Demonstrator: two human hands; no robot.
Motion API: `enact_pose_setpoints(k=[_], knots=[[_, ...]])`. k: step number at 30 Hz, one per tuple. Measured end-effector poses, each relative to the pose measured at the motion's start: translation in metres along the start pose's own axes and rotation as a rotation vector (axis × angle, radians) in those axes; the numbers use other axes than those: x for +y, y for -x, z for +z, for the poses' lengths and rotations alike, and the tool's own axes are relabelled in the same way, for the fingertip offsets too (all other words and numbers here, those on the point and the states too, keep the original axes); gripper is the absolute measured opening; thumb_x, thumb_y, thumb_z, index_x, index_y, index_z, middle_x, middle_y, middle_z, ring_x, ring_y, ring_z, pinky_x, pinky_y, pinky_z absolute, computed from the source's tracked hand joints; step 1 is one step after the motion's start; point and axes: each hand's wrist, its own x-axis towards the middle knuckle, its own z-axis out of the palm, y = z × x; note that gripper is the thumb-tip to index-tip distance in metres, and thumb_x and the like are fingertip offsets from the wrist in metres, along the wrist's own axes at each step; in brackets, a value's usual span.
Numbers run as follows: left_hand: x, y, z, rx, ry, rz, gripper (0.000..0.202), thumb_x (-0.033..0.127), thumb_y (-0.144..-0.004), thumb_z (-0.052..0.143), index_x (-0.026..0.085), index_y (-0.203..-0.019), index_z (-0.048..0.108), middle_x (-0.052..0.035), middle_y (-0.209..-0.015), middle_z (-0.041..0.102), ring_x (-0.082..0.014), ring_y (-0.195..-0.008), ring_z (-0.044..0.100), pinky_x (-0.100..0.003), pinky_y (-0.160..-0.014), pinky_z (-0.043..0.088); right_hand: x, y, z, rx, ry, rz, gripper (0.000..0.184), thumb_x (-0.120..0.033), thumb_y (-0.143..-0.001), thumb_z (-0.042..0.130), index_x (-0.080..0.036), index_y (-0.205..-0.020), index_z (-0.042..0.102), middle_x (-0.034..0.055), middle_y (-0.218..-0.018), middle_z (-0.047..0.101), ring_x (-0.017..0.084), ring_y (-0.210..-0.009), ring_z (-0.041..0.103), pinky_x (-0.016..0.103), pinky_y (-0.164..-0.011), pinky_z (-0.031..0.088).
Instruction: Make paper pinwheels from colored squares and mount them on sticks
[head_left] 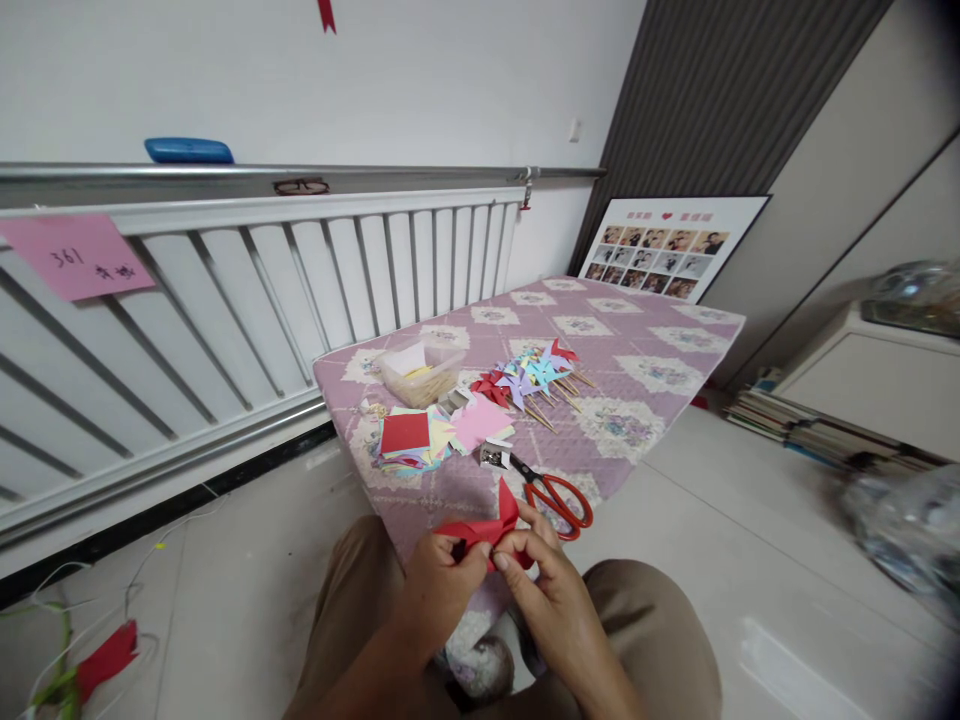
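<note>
Pinching from both sides, your left hand [439,590] and right hand [544,590] cover the lower half of the red paper [487,528]. The folds under your fingers cannot be made out, and your fingertips hide where the flaps meet. Both forearms are cut off by the bottom edge of the view.

Each grip is narrow, with thumb and forefinger closed on the red paper and the two hands close together. The red paper sits just over the near edge of the tabletop [660,340], above your knees. What shows of it is a bright red folded sheet. One pointed flap stands up above your right hand, and a flatter flap runs out leftward above your left hand.

Just beside your right hand lie red-handled scissors [559,500], blades pointing away towards a small box [495,455] whose contents are too small to tell. Farther back lie a stack of coloured sheets [409,437] with a red one on top, a clear tub [420,372] and a heap of paper pinwheels [536,372] on sticks.
</note>
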Motion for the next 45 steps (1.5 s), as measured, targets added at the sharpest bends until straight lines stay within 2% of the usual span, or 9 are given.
enact_pose_setpoints(k=[4,7,10,15,21,26,30,35,45], knots=[[0.0,0.0,0.0,0.02,-0.01,-0.006,0.026,0.022,-0.074,0.052,0.011,-0.082,0.073,-0.0057,-0.072,0.071,-0.0156,-0.064,0.057,-0.024,-0.06,0.041,-0.001,-0.001,0.002,0.033,-0.078,0.059,0.019,-0.033,-0.081,0.057,-0.021,-0.067,0.061,0.0116,-0.111,0.059,0.03,-0.126,0.04,0.041,-0.1,0.034],[-0.001,-0.001,0.001,0.044,-0.029,-0.03,0.025,0.023,-0.073,0.052,0.009,-0.077,0.073,-0.0052,-0.067,0.069,-0.0143,-0.059,0.055,-0.023,-0.058,0.04,0.001,-0.001,0.006,0.086,-0.124,0.094,0.019,-0.034,-0.077,0.06,-0.021,-0.063,0.061,0.0091,-0.093,0.062,0.03,-0.115,0.048,0.039,-0.095,0.037],[0.0,-0.001,0.001,0.057,-0.019,-0.039,0.024,0.022,-0.072,0.053,0.01,-0.075,0.073,-0.0053,-0.068,0.07,-0.0147,-0.06,0.057,-0.023,-0.058,0.041,0.004,-0.003,0.01,0.118,-0.187,0.088,0.02,-0.034,-0.076,0.062,-0.021,-0.061,0.056,0.0025,-0.075,0.056,0.022,-0.084,0.054,0.031,-0.077,0.042],[0.003,-0.001,0.0,0.047,0.02,-0.015,0.025,0.018,-0.072,0.052,0.011,-0.081,0.075,-0.0049,-0.073,0.073,-0.016,-0.065,0.061,-0.023,-0.061,0.043,0.01,-0.004,0.018,0.15,-0.321,0.132,0.023,-0.034,-0.072,0.066,-0.023,-0.066,0.047,-0.0061,-0.061,0.044,0.013,-0.057,0.041,0.023,-0.054,0.037],[0.002,-0.002,-0.002,0.056,0.041,-0.027,0.024,0.016,-0.072,0.053,0.01,-0.083,0.074,-0.006,-0.075,0.073,-0.0172,-0.069,0.064,-0.024,-0.065,0.045,0.009,-0.008,0.022,0.238,-0.412,0.171,0.031,-0.03,-0.062,0.076,-0.024,-0.078,0.049,-0.0052,-0.069,0.056,0.015,-0.063,0.053,0.024,-0.059,0.043],[-0.001,-0.002,-0.005,0.03,0.058,0.022,0.021,0.014,-0.071,0.052,0.012,-0.08,0.071,-0.0051,-0.078,0.07,-0.0166,-0.073,0.062,-0.023,-0.069,0.045,0.009,-0.006,0.019,0.138,-0.496,0.176,0.045,-0.033,-0.068,0.075,-0.023,-0.107,0.057,0.005,-0.098,0.07,0.023,-0.09,0.063,0.033,-0.081,0.048],[-0.007,-0.002,-0.007,0.0,0.003,0.039,0.016,0.016,-0.072,0.05,0.013,-0.074,0.066,-0.0027,-0.071,0.063,-0.0146,-0.068,0.056,-0.023,-0.066,0.043,0.013,-0.001,0.016,0.011,-0.389,0.179,0.026,-0.041,-0.074,0.071,-0.019,-0.089,0.071,0.0058,-0.084,0.073,0.023,-0.079,0.063,0.032,-0.075,0.049],[-0.01,-0.001,-0.006,0.033,-0.012,-0.002,0.007,0.015,-0.07,0.051,0.015,-0.068,0.058,0.0021,-0.062,0.053,-0.0116,-0.06,0.048,-0.021,-0.059,0.037,0.011,-0.002,0.016,-0.018,-0.422,0.214,0.033,-0.045,-0.071,0.074,-0.018,-0.089,0.075,0.0083,-0.089,0.075,0.024,-0.082,0.064,0.034,-0.078,0.05],[-0.013,0.004,-0.01,0.05,-0.145,-0.029,0.008,0.01,-0.068,0.051,0.017,-0.068,0.056,0.0036,-0.061,0.047,-0.012,-0.06,0.044,-0.022,-0.057,0.034,0.025,-0.006,0.016,-0.134,-0.493,0.325,0.037,-0.052,-0.062,0.079,-0.019,-0.077,0.076,0.0056,-0.075,0.075,0.022,-0.074,0.066,0.033,-0.076,0.05]])
